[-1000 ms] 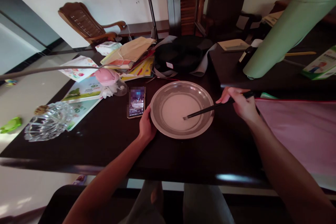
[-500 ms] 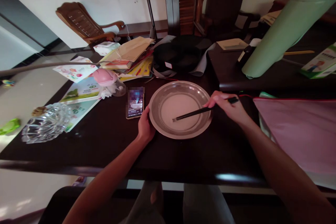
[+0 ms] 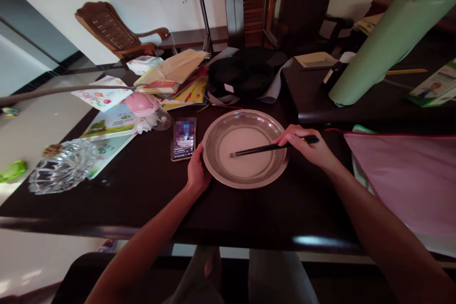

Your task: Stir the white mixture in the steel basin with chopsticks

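A round metal bowl [image 3: 245,182] stands on the dark table [image 3: 228,218] in front of me, with a milky white liquid [image 3: 242,142] in it. My left hand [image 3: 198,170] grips the bowl's left rim, its fingers partly hidden behind the wall. Between the fingers of my right hand [image 3: 306,144] is a pair of black chopsticks [image 3: 258,150], reaching over the right rim. Their tips lie in or just at the liquid, left of the bowl's middle. A phone [image 3: 184,139] with a lit screen lies left of the bowl.
To the left are a pink-lidded cup [image 3: 144,104], booklets [image 3: 110,121] and a glass dish [image 3: 64,166]. Behind the bowl sits a black round object [image 3: 242,76] beside stacked papers [image 3: 174,73]. On the right are a green thermos [image 3: 388,47] and a pink zip bag [image 3: 406,180].
The chopstick tips have moved a little left and up across the bowl, and the chopsticks now lie at a flatter angle. My left hand and the bowl have stayed put.
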The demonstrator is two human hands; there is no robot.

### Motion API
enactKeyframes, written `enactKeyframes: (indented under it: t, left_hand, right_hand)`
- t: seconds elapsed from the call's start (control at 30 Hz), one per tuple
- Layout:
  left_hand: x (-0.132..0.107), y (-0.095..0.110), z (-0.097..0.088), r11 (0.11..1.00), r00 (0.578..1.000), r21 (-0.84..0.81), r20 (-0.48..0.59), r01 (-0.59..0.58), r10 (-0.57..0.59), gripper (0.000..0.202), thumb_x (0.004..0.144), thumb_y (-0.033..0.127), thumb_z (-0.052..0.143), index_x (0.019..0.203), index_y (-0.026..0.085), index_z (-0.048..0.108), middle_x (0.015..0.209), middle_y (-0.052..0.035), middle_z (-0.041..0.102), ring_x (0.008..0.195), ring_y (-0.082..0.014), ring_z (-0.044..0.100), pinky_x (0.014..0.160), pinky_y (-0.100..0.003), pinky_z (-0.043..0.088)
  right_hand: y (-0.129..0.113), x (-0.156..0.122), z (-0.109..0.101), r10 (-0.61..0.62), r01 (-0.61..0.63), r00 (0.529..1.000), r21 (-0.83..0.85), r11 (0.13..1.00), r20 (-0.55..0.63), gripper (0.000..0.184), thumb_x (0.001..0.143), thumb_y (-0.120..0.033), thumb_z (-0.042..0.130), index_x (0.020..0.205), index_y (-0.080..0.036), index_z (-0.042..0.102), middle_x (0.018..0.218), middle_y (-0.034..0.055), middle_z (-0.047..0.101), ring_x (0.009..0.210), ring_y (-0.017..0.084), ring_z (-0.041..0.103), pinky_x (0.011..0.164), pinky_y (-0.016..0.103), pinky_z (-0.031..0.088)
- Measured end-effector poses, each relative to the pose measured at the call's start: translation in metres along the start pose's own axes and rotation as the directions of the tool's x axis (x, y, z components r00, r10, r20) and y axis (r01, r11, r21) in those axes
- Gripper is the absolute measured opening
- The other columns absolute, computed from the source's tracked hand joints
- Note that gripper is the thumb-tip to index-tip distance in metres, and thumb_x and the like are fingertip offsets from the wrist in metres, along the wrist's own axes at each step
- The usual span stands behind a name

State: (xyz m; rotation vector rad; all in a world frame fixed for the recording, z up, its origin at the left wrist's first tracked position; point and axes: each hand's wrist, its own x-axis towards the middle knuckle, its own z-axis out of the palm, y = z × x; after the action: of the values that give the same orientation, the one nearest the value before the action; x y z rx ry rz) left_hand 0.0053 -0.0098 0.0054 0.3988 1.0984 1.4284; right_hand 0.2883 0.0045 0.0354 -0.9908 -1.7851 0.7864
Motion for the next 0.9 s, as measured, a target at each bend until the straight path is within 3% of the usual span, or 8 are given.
enactKeyframes:
  t: [0.2, 0.3, 0.43, 0.5, 0.63, 0.73, 0.83, 0.9]
  left_hand:
    - [0.0, 0.0, 0.0, 1.0, 1.0, 0.002, 0.014, -0.018, 0.018, 0.016, 0.079, 0.031, 0.059, 0.079, 0.02, 0.07, 0.094, -0.0022, 0.075, 0.104, -0.0233, 0.066, 0.09, -0.032, 0.051]
    - [0.0, -0.001, -0.001, 1.0, 1.0, -0.001, 0.015, -0.026, 0.026, 0.015, 0.078, 0.032, 0.061, 0.079, 0.02, 0.07, 0.091, -0.0017, 0.075, 0.104, -0.0239, 0.066, 0.09, -0.032, 0.051]
    - [0.001, -0.001, -0.002, 1.0, 1.0, -0.007, 0.007, -0.017, 0.017, 0.016, 0.079, 0.031, 0.06, 0.078, 0.019, 0.07, 0.094, -0.0027, 0.075, 0.104, -0.0241, 0.066, 0.09, -0.033, 0.051]
    - [0.001, -0.001, -0.001, 1.0, 1.0, -0.01, 0.012, -0.015, 0.015, 0.016, 0.08, 0.031, 0.059, 0.078, 0.019, 0.07, 0.095, -0.0028, 0.075, 0.104, -0.0243, 0.066, 0.091, -0.033, 0.051]
    - [0.0, 0.0, 0.0, 1.0, 1.0, 0.001, 0.012, -0.001, 0.001, 0.017, 0.081, 0.031, 0.058, 0.078, 0.02, 0.07, 0.09, -0.0025, 0.075, 0.106, -0.0244, 0.066, 0.09, -0.033, 0.051]
    - [0.0, 0.0, -0.001, 1.0, 1.0, 0.007, 0.012, -0.001, 0.001, 0.018, 0.081, 0.032, 0.057, 0.078, 0.02, 0.07, 0.091, -0.0029, 0.075, 0.106, -0.0245, 0.065, 0.091, -0.033, 0.051]
    - [0.001, -0.001, -0.001, 1.0, 1.0, 0.005, 0.015, -0.019, 0.019, 0.016, 0.079, 0.032, 0.059, 0.079, 0.02, 0.07, 0.096, -0.0026, 0.075, 0.106, -0.0248, 0.066, 0.091, -0.033, 0.051]
    - [0.001, -0.001, -0.001, 1.0, 0.999, 0.004, 0.019, -0.031, 0.031, 0.016, 0.078, 0.032, 0.061, 0.081, 0.02, 0.07, 0.094, -0.0023, 0.075, 0.106, -0.025, 0.066, 0.091, -0.033, 0.051]
  right_hand:
    - [0.006, -0.002, -0.014, 0.056, -0.024, 0.96, 0.121, 0.992, -0.274, 0.039, 0.091, -0.046, 0.054, 0.06, -0.026, 0.068, 0.064, 0.0009, 0.07, 0.066, 0.019, 0.066, 0.07, 0.037, 0.049]
    - [0.003, -0.002, -0.009, 0.033, -0.004, 0.982, 0.158, 0.988, -0.186, 0.04, 0.092, -0.045, 0.053, 0.06, -0.026, 0.068, 0.063, 0.0012, 0.069, 0.065, 0.019, 0.066, 0.068, 0.036, 0.049]
    - [0.0, 0.0, 0.002, -0.041, 0.041, 0.999, -0.021, 0.999, -0.025, 0.03, 0.092, -0.042, 0.055, 0.073, -0.027, 0.073, 0.078, 0.0017, 0.075, 0.078, 0.02, 0.067, 0.08, 0.039, 0.047]
    - [0.001, 0.0, -0.002, -0.031, 0.027, 0.995, -0.045, 0.999, -0.1, 0.029, 0.091, -0.042, 0.055, 0.073, -0.027, 0.072, 0.08, 0.0014, 0.075, 0.079, 0.02, 0.067, 0.08, 0.039, 0.047]
    - [0.004, -0.002, -0.013, 0.046, -0.005, 0.954, 0.137, 0.991, -0.295, 0.039, 0.091, -0.045, 0.054, 0.06, -0.025, 0.068, 0.064, 0.0016, 0.069, 0.065, 0.019, 0.065, 0.068, 0.036, 0.048]
    - [0.002, -0.003, -0.008, 0.033, -0.001, 0.984, 0.181, 0.984, -0.174, 0.039, 0.092, -0.044, 0.053, 0.061, -0.025, 0.069, 0.063, 0.0014, 0.069, 0.065, 0.019, 0.066, 0.068, 0.036, 0.048]
    - [0.0, -0.001, 0.001, -0.022, 0.022, 0.999, 0.036, 0.999, -0.027, 0.033, 0.091, -0.046, 0.054, 0.072, -0.027, 0.072, 0.076, 0.0019, 0.074, 0.076, 0.02, 0.067, 0.077, 0.038, 0.047]
    - [0.001, 0.0, 0.001, -0.027, 0.025, 0.998, -0.035, 0.999, -0.05, 0.031, 0.09, -0.047, 0.056, 0.074, -0.027, 0.073, 0.081, 0.002, 0.075, 0.08, 0.02, 0.066, 0.08, 0.039, 0.047]
